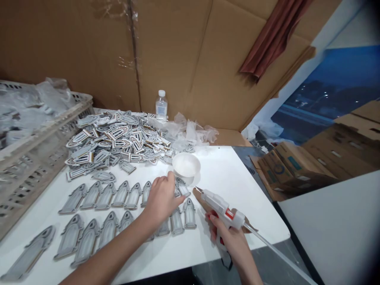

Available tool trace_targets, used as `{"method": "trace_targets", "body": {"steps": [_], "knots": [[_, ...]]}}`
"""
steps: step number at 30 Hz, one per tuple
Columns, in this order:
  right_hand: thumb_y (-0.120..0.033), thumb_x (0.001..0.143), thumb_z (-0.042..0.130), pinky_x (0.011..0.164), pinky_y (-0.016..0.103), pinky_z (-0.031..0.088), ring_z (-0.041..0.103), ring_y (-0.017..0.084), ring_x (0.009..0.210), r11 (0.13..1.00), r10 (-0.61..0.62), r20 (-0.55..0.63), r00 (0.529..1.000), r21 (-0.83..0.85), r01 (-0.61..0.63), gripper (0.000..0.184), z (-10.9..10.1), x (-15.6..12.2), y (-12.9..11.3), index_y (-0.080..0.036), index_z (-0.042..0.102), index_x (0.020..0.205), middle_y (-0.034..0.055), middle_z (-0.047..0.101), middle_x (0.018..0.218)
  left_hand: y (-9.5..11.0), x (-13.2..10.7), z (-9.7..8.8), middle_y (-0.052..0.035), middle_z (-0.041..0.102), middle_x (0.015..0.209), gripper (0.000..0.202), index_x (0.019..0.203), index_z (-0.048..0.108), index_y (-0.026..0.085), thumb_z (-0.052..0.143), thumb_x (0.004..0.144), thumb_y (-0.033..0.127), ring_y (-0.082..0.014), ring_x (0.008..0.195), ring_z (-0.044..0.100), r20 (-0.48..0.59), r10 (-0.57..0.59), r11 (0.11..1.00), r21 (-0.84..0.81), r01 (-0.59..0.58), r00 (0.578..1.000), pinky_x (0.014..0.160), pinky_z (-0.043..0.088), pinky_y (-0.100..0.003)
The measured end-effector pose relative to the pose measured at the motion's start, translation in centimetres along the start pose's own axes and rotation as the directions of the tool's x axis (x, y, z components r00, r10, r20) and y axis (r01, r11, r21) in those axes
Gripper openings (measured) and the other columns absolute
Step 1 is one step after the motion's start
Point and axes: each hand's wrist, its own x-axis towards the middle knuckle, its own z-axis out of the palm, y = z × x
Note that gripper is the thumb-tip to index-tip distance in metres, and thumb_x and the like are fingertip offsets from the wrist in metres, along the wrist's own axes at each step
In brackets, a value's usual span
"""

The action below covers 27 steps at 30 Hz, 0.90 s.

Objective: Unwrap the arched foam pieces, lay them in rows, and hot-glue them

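My left hand (164, 194) is over the back row of flat grey arch-shaped pieces, its thumb stretched apart from the fingers; some fingertips are hidden. Close beside its thumb lies a tilted grey arch-shaped piece (182, 187), and I cannot tell whether they touch. My right hand (227, 233) is wrapped round the handle of a white glue gun (219, 205) with a red part. The gun's nozzle points left, and a glue stick (274, 247) sticks out behind it. A white bowl (186, 165) stands just beyond my left hand. Nearer me is another row of arch pieces (108, 229).
A heap of loose arch-shaped pieces (118, 138) covers the table's back left, beside a white plastic crate (50, 146). Behind are a clear bottle (161, 107) and crumpled plastic (192, 132). Brown material (202, 201) lies under the gun. Cardboard boxes (297, 166) stand at right.
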Motion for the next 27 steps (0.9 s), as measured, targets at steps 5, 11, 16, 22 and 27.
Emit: {"method": "trace_targets", "body": {"steps": [5,11,16,22,27], "knots": [[-0.050,0.080,0.056,0.071,0.034,0.041,0.059,0.024,0.064,1.000,-0.001,0.012,1.000,-0.007,0.001,0.030,-0.3,0.1,0.9,-0.022,0.067,0.078,-0.0017,0.057,0.047,0.1,0.6,1.8,-0.0060,0.066,0.088,0.042,0.090,0.036,0.024,0.071,0.071,0.038,-0.0296,0.096,0.063,0.003,-0.006,1.000,-0.031,0.006,1.000,0.099,0.036,-0.049],[-0.050,0.079,0.057,0.081,0.035,0.042,0.061,0.025,0.072,0.999,0.014,-0.008,1.000,-0.032,-0.015,0.032,-0.5,0.2,0.6,-0.022,0.072,0.081,-0.0013,0.057,0.047,-0.5,0.8,2.7,-0.0073,0.068,0.099,0.042,0.090,0.034,0.025,0.070,0.070,0.037,-0.0277,0.103,0.063,0.040,0.010,0.996,-0.094,-0.006,0.999,0.109,0.026,-0.053],[-0.049,0.076,0.060,0.060,0.032,0.042,0.053,0.020,0.054,0.999,0.033,-0.001,0.999,0.029,-0.033,0.040,-0.6,0.4,0.3,-0.019,0.072,0.098,-0.0033,0.053,0.046,-0.8,1.0,2.3,-0.0027,0.066,0.097,0.044,0.090,0.034,0.025,0.070,0.067,0.038,-0.0266,0.105,0.061,0.084,0.043,0.990,-0.137,-0.031,0.996,0.112,0.021,-0.053],[-0.049,0.077,0.058,0.058,0.030,0.037,0.052,0.020,0.055,1.000,0.019,0.020,1.000,0.018,-0.019,0.036,-0.8,-0.3,-0.4,-0.020,0.070,0.095,-0.0031,0.053,0.047,-1.2,1.7,1.3,-0.0012,0.061,0.091,0.041,0.086,0.031,0.026,0.065,0.068,0.039,-0.0254,0.095,0.061,0.110,0.016,0.988,-0.154,0.001,0.994,0.109,0.022,-0.054],[-0.052,0.077,0.058,0.056,0.030,0.036,0.050,0.018,0.053,0.998,0.065,0.005,0.998,-0.011,-0.065,0.043,-0.6,-1.3,-1.2,-0.019,0.069,0.102,-0.0038,0.052,0.048,-1.3,2.5,1.5,-0.0024,0.062,0.098,0.038,0.086,0.029,0.026,0.061,0.067,0.032,-0.0236,0.095,0.060,0.142,0.032,0.986,-0.169,-0.008,0.989,0.111,0.022,-0.053]]}}
